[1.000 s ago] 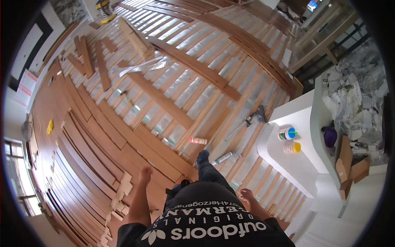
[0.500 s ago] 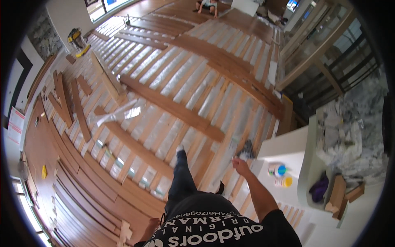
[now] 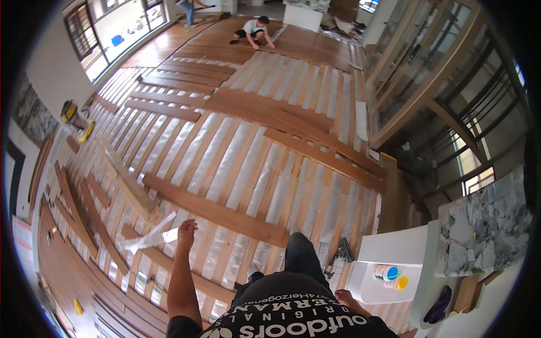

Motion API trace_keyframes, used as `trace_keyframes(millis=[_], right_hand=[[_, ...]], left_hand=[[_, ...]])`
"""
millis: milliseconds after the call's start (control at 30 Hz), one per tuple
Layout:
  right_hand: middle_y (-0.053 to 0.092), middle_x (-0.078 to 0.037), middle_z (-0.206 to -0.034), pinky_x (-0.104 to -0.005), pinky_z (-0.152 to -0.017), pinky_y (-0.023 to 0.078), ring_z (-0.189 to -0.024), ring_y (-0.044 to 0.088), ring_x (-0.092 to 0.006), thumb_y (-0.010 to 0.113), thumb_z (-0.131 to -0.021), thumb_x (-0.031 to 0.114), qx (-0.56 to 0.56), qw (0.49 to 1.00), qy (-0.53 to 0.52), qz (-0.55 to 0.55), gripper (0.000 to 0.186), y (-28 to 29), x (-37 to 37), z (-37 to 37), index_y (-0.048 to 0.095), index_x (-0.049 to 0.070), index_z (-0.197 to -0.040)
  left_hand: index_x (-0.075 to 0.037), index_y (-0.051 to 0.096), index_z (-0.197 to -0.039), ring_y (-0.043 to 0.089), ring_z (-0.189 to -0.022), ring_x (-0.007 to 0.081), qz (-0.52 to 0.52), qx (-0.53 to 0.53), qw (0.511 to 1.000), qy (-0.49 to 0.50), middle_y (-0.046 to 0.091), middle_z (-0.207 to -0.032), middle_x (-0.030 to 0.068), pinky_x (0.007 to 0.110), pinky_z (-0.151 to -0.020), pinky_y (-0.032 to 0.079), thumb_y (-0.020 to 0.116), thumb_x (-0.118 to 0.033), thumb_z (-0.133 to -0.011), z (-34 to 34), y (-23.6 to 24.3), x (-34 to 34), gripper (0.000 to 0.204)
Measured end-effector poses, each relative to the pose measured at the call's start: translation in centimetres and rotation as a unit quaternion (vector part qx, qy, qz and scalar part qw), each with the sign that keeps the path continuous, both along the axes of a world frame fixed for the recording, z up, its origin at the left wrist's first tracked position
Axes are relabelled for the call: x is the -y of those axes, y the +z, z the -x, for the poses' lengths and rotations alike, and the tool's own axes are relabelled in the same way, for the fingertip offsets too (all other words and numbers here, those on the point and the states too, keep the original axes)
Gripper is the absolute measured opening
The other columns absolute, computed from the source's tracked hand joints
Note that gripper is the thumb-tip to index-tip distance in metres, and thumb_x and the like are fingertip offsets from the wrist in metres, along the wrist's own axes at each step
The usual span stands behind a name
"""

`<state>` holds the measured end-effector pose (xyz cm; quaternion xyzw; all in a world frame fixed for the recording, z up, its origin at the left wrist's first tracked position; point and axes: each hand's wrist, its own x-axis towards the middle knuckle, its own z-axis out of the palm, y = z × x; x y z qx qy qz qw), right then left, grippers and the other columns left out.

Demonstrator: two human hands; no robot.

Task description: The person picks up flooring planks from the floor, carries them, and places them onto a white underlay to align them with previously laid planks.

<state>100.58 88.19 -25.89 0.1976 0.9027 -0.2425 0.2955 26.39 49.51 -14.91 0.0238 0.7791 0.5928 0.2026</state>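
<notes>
Since the earlier frame, the left hand (image 3: pixel 186 232) has swung forward, the right hand (image 3: pixel 342 295) has dropped back to the hip, and a crouching co-worker (image 3: pixel 255 34) has come further into view. The left hand is loosely half-curled, with nothing visible in it. The right is partly hidden by the shirt, so I cannot tell its grip. Nearest the left hand, beyond it on the floor, are clear plastic wrap (image 3: pixel 145 241) and 1 long brown floorboard (image 3: pixel 216 209) lying across wooden battens (image 3: pixel 296 164). The person seems to be walking; good footing likely means stepping on battens, not the silvery sheeting between, and not trusting the board's loose ends. On the right, a dark tool (image 3: pixel 341 252) and a white counter (image 3: pixel 369 290) with 2 tubs (image 3: pixel 389 275) narrow the way. More room lies ahead, left of the glazed partition (image 3: pixel 434 107).
</notes>
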Motion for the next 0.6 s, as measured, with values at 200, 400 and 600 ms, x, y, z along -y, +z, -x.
trace_keyframes(millis=[200,400,600], right_hand=[[0.067,-0.011,-0.090,-0.0389,-0.073,0.055,-0.085,0.066,-0.0297,0.060,-0.081,0.023,-0.060,0.943,-0.214,0.247,0.019,-9.0,-20.0,17.4,0.067,0.011,-0.095],[0.067,-0.017,-0.090,-0.0466,-0.079,0.051,-0.087,0.065,-0.0350,0.056,-0.085,0.023,0.019,0.997,0.058,-0.050,0.020,-3.4,-44.2,55.3,0.068,0.008,-0.087],[0.064,-0.019,-0.078,-0.0440,-0.069,0.051,-0.076,0.065,-0.0347,0.051,-0.089,0.022,-0.182,0.975,-0.129,-0.018,0.024,13.9,-58.5,93.4,0.064,0.004,-0.080]], left_hand=[[-0.001,0.065,-0.104,0.067,-0.077,0.0244,0.202,-0.079,0.958,-0.188,0.070,-0.086,0.0128,0.037,-0.071,0.053,0.054,-0.032,-0.094,6.9,-13.9,-11.3,0.034],[-0.007,0.069,-0.096,0.064,-0.088,0.0272,0.369,0.129,0.856,-0.338,0.068,-0.094,0.0123,0.040,-0.077,0.050,0.057,-0.023,-0.086,-2.9,-11.0,-11.5,0.023],[-0.004,0.068,-0.099,0.064,-0.078,0.0231,0.308,0.239,0.906,-0.167,0.067,-0.087,0.0105,0.036,-0.066,0.050,0.055,-0.020,-0.087,1.1,-5.9,-18.1,0.024]])
